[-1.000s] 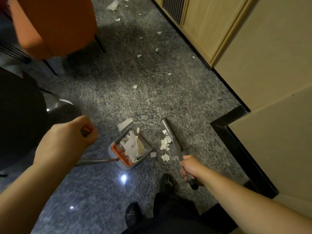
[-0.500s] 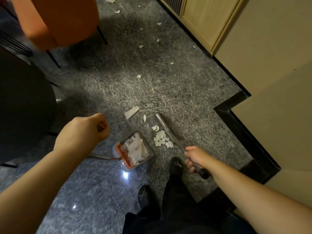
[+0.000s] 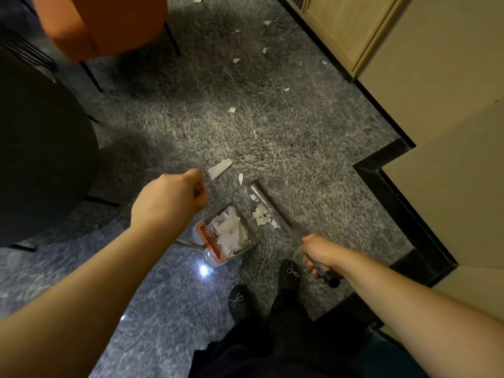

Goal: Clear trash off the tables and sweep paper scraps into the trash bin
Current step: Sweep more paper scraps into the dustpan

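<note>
The left hand [image 3: 170, 199] is curled into a fist around the top of the dustpan's long handle, which lets the person keep the dustpan [image 3: 226, 237] flat on the floor without stooping; its open mouth faces the broom so that whatever is pushed across has somewhere to land, and it already holds a heap of white paper against its orange comb. The right hand [image 3: 317, 253] grips the broom handle near its dark end, low and angled, so that the broom head [image 3: 266, 201] lies behind a small cluster of paper scraps [image 3: 261, 216] with the dustpan on the other side; the scraps are thus caught between the two, just beside the pan's edge. A larger strip of paper [image 3: 219, 167] lies near the left fist, and more scraps are scattered well up the grey carpet [image 3: 272, 126] towards the orange chair [image 3: 109, 23]; the trash bin itself may be the dark rounded shape at the left, though the view is too dim to say.
</note>
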A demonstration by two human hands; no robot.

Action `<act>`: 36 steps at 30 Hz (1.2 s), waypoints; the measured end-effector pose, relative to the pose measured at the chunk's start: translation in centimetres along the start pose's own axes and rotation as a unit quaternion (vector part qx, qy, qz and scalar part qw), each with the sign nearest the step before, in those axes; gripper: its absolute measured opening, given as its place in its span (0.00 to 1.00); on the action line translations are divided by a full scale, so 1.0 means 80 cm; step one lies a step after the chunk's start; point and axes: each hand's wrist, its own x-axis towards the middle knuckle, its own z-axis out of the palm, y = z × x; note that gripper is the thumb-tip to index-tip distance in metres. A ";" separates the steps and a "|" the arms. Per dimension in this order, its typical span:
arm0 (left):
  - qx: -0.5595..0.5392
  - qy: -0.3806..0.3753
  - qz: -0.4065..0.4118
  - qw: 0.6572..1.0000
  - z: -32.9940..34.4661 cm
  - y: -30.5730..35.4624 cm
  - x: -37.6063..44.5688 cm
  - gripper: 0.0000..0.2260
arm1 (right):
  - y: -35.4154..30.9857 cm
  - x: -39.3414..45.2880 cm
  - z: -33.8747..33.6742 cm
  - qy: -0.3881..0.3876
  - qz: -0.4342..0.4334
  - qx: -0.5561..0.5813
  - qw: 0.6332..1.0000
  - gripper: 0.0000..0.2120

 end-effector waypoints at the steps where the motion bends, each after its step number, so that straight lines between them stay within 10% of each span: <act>1: 0.002 0.003 0.000 1.000 0.000 -0.001 0.001 0.07 | 0.000 -0.004 0.007 -0.010 0.001 -0.011 1.000 0.16; 16: -0.011 0.035 0.002 0.999 0.006 -0.014 -0.025 0.07 | 0.004 -0.066 0.075 -0.148 0.018 0.048 0.988 0.07; 36: -0.151 0.106 -0.191 0.964 -0.027 -0.117 -0.107 0.03 | -0.070 -0.093 0.047 -0.088 -0.048 0.127 0.987 0.17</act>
